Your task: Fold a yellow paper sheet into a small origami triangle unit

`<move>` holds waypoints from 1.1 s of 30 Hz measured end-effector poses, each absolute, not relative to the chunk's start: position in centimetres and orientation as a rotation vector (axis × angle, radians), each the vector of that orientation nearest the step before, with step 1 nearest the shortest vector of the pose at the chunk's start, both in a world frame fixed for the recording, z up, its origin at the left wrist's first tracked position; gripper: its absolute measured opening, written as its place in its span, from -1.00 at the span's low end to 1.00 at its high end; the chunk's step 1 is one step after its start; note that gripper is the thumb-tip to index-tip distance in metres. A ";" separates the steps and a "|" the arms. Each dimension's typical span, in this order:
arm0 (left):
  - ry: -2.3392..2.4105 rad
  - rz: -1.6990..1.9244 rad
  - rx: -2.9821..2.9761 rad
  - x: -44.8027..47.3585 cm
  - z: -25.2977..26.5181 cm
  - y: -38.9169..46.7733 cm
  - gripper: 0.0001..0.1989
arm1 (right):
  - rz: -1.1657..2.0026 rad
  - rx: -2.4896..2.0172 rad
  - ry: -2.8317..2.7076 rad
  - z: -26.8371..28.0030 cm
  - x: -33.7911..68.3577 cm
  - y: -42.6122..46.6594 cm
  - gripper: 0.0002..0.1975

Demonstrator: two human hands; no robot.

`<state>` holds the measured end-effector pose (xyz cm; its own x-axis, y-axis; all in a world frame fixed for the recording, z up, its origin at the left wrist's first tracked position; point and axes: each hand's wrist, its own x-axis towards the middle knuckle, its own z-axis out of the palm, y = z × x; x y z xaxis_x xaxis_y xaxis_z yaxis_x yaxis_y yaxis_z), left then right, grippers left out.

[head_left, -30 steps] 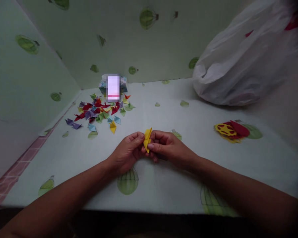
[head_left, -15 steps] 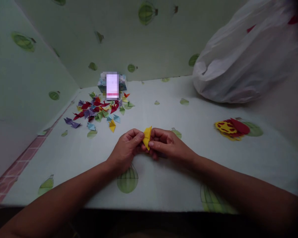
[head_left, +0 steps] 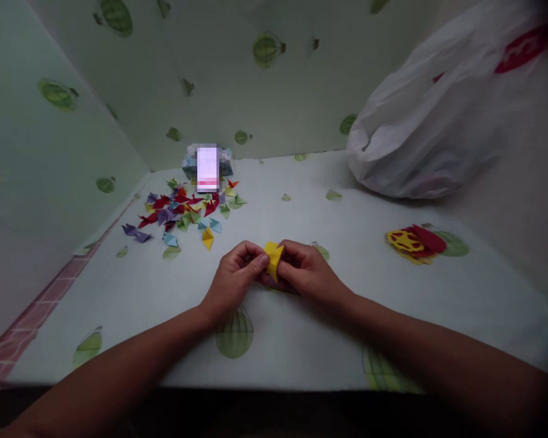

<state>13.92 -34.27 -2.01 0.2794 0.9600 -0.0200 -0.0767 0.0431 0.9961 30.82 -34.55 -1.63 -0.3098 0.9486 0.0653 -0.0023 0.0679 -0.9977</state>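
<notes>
A small folded yellow paper piece [head_left: 273, 258] is pinched between both hands just above the table, near its middle. My left hand [head_left: 235, 278] grips its left side with thumb and fingers. My right hand [head_left: 307, 272] holds its right side, fingers curled over the paper. Most of the piece is hidden by my fingertips. A heap of several folded paper triangles [head_left: 187, 208] in red, purple, blue, green and yellow lies at the far left, beyond my left hand.
The table [head_left: 301, 340] has a pale cover printed with green balloons. A small patterned box [head_left: 207, 165] stands behind the heap. A big white plastic bag [head_left: 438, 121] fills the far right. Flat red and yellow papers [head_left: 413, 243] lie at the right. Walls enclose the left and back.
The yellow piece was held upright with its point sticking up; now it sits lower and more squashed between my fingers. Both hands stayed in the same spot.
</notes>
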 end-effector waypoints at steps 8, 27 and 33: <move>1.006 1.193 1.721 14.1 -1.7 -35.0 -0.89 | 0.456 -1.001 -1.757 -1.9 30.4 -35.3 -0.89; 0.960 1.144 1.703 14.4 -1.4 -34.9 -0.80 | 0.166 -0.960 -1.803 -2.6 29.9 -34.8 -0.79; 0.996 1.134 1.870 14.0 -1.4 -34.5 -0.85 | 0.256 -0.979 -1.784 -2.7 30.0 -34.8 -0.78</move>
<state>14.03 -34.46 -1.39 0.3137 0.8787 0.3599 0.2435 -0.4408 0.8639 29.96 -34.82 -2.66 -0.1287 0.7177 0.6844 0.4965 0.6440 -0.5820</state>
